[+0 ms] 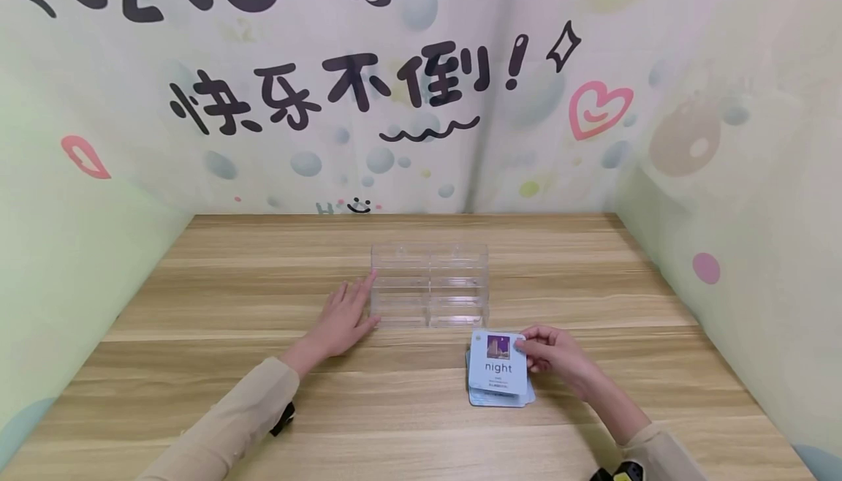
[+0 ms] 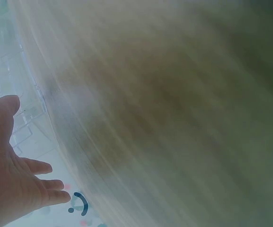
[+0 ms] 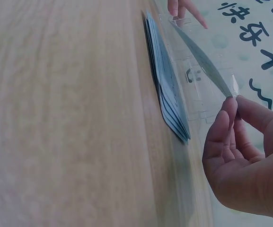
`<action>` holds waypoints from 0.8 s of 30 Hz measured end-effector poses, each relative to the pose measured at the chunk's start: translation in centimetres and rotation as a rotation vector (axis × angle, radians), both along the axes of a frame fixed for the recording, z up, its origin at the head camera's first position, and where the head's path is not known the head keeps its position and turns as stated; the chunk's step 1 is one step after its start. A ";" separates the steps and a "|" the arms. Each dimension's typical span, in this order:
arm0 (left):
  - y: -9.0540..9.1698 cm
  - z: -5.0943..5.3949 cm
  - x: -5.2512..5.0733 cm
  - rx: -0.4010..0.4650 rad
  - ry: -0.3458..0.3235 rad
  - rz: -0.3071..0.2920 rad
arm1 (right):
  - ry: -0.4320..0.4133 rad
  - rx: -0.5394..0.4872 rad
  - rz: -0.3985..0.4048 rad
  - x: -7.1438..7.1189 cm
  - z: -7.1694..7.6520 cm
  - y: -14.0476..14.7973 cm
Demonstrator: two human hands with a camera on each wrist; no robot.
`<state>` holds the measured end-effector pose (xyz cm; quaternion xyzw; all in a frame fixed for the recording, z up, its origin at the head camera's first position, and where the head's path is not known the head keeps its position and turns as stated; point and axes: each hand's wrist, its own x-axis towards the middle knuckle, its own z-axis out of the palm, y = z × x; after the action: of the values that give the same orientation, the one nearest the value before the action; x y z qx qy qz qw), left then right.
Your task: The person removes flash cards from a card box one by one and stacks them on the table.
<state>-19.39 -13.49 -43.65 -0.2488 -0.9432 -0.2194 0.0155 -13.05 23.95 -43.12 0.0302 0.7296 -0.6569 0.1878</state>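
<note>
My right hand point(image 1: 558, 355) pinches the right edge of a light-blue flashcard point(image 1: 498, 379) printed "night", with a small night picture on it. In the right wrist view the card point(image 3: 205, 59) is lifted and tilted above a stack of blue flashcards point(image 3: 164, 85) on the table. A clear plastic rack point(image 1: 430, 285) with two columns of compartments stands behind the stack. At the rack's left side, my left hand point(image 1: 342, 322) has its fingers spread, the fingertips touching or very near its edge. The left wrist view shows this hand point(image 2: 13, 165) with fingers extended beside the rack.
The wood-grain table point(image 1: 263, 247) meets a printed cloth wall point(image 1: 316, 101) with large black lettering at the back. Pale cloth walls also enclose the left and right sides. Both wrists wear dark bands.
</note>
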 end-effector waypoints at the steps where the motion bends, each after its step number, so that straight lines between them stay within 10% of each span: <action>1: 0.0 0.0 0.0 -0.001 0.002 0.000 | -0.001 -0.002 -0.001 0.0 0.0 0.0; 24: 0.1 0.2 0.1 -0.007 -0.008 0.002 | -0.007 0.068 0.026 0.5 -0.5 -0.2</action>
<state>-19.31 -13.40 -43.44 -0.2469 -0.9443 -0.2171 0.0111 -12.56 23.78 -43.58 0.0295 0.7511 -0.6292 0.1979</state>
